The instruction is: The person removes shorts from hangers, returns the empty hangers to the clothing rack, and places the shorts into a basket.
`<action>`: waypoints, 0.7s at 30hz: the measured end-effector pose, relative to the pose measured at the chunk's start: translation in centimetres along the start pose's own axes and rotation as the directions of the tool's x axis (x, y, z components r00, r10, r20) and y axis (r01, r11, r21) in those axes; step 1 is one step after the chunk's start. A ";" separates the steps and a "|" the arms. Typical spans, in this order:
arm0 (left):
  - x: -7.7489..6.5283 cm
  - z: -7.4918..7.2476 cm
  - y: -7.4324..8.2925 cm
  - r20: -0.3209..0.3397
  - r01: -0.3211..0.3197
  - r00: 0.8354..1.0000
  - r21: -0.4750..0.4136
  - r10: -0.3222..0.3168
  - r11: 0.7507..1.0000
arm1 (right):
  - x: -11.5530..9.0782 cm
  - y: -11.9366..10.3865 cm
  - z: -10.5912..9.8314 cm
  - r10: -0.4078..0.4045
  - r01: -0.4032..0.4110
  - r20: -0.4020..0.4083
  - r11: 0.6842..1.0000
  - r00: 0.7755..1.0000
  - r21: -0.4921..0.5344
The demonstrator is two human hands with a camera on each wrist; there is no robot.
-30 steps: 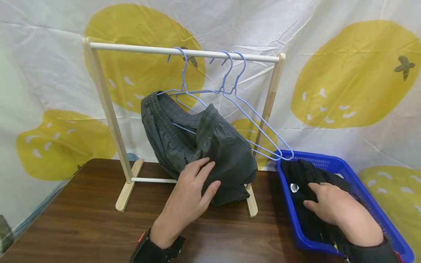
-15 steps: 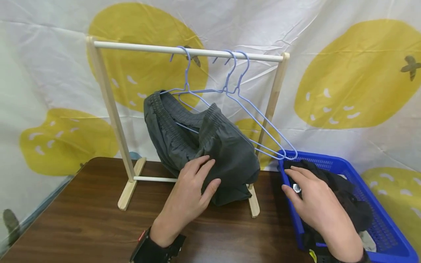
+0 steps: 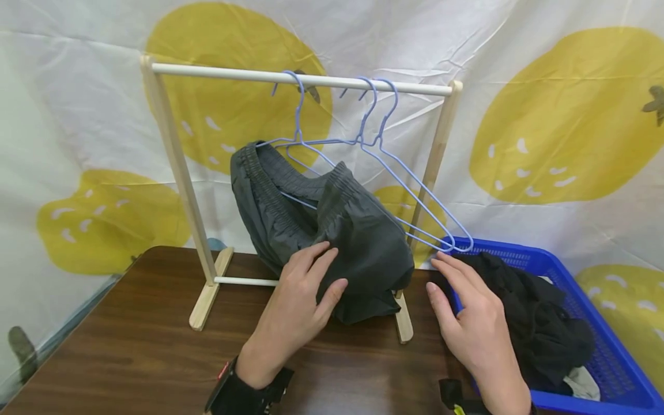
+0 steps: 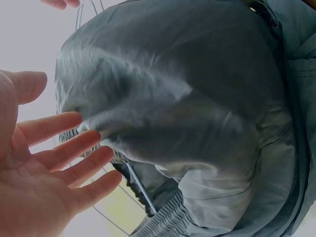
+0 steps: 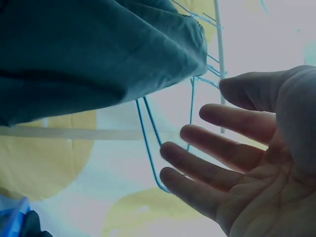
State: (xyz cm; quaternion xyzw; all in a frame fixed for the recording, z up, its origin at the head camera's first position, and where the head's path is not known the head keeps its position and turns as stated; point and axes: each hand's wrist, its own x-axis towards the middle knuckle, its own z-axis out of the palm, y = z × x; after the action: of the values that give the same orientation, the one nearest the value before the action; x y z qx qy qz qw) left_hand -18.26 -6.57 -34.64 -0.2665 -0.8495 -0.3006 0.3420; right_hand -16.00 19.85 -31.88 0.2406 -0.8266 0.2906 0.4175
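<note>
Dark grey elastic-waisted bottoms [image 3: 363,248] hang tilted on a light-blue wire hanger [image 3: 299,115]; their waistband faces forward and gapes. In the head view my left hand [image 3: 295,300] is before their lower front with fingers spread and loosely bent. The left wrist view shows its fingertips close to the cloth, gripping nothing; contact is hard to tell. My right hand [image 3: 474,323] hovers by the near left side of the blue basket [image 3: 617,357], fingers extended and holding nothing. Two bare hangers [image 3: 410,173] hang to the right of the garment.
A small rack with a white top rail [image 3: 218,72] and wooden legs [image 3: 178,167] stands on the brown table [image 3: 129,346]. Dark clothes [image 3: 539,323] lie heaped in the basket, with a pale piece [image 3: 583,383] beneath. Behind hangs a white cloth with yellow prints.
My right hand has come up out of the basket and moved left toward the rack, leaving the dark clothes bunched up. My left hand has stayed in front of the grey bottoms.
</note>
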 end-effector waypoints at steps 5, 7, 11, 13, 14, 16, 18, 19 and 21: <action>0.1 -0.2 0.0 -0.012 0.001 1.000 0.001 -0.001 1.000 | -0.2 0.2 0.7 -0.006 0.008 -0.050 0.999 0.999 0.046; 0.0 -0.3 -0.1 -0.023 -0.002 1.000 0.002 0.002 1.000 | -0.2 0.3 1.0 -0.014 0.018 -0.059 0.998 0.998 0.063; 0.1 -0.5 -0.3 -0.054 -0.007 0.999 0.001 0.007 1.000 | -0.2 0.5 1.4 -0.012 0.017 -0.061 0.997 0.998 0.081; 0.2 -0.6 -0.4 -0.069 -0.005 0.998 0.000 0.005 1.000 | -0.3 0.5 1.5 -0.003 0.008 -0.061 0.996 0.998 0.087; 0.2 -0.6 -0.5 -0.077 -0.004 0.997 -0.002 0.004 1.000 | -0.3 0.5 1.6 0.002 0.004 -0.061 0.996 0.998 0.091; 0.3 -0.6 -0.7 -0.096 -0.003 0.995 -0.005 0.003 1.000 | -0.3 0.5 1.8 0.014 -0.008 -0.059 0.995 0.998 0.097; 0.3 -0.7 -0.8 -0.115 -0.001 0.993 -0.006 0.000 1.000 | -0.2 0.5 2.0 0.021 -0.014 -0.059 0.994 0.998 0.105; 0.4 -0.7 -0.9 -0.125 -0.002 0.992 -0.006 0.001 1.000 | -0.1 0.5 2.0 0.025 -0.019 -0.058 0.994 0.998 0.106; 0.4 -0.7 -1.0 -0.146 -0.001 0.989 -0.007 0.000 1.000 | 0.0 0.5 2.2 0.025 -0.019 -0.056 0.994 0.998 0.108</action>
State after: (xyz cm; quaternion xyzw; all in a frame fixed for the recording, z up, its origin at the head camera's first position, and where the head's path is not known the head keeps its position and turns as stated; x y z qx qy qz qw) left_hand -18.94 -7.63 -34.29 -0.2451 -0.8212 -0.3221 0.4023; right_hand -17.57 18.71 -33.08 0.2450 -0.8001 0.3461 0.4244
